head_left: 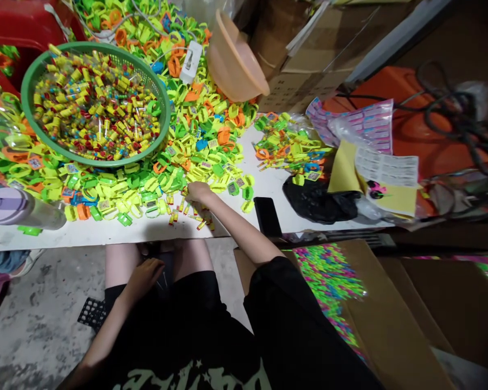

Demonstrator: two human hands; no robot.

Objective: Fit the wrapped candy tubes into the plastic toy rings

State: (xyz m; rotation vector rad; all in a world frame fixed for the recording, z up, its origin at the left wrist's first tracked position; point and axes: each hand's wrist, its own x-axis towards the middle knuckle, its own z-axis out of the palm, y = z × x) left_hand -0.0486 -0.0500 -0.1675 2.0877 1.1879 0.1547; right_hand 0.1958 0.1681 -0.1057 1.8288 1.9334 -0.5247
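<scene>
My right hand (pixel 198 193) reaches onto the white table (pixel 106 233) at the edge of a wide heap of green, yellow, orange and blue plastic watch-like pieces (pixel 211 157). Its fingers point down among small yellow-and-red tubes (pixel 195 212) near the table's front edge; the fingertips are hidden. Over my lap is my left hand (pixel 147 273), fingers curled together, and whether it holds anything cannot be seen. A green basket (pixel 165 116) full of wrapped yellow and red tubes stands on the heap at the left.
A lidded bottle (pixel 28 208) stands at the left, a phone (pixel 268 216) and black bag (pixel 317 200) at the right. Behind are a peach bowl (pixel 236 59), power strip (pixel 191 62) and cartons (pixel 301 81). An open box (pixel 374 303) holds colourful sticks on the right.
</scene>
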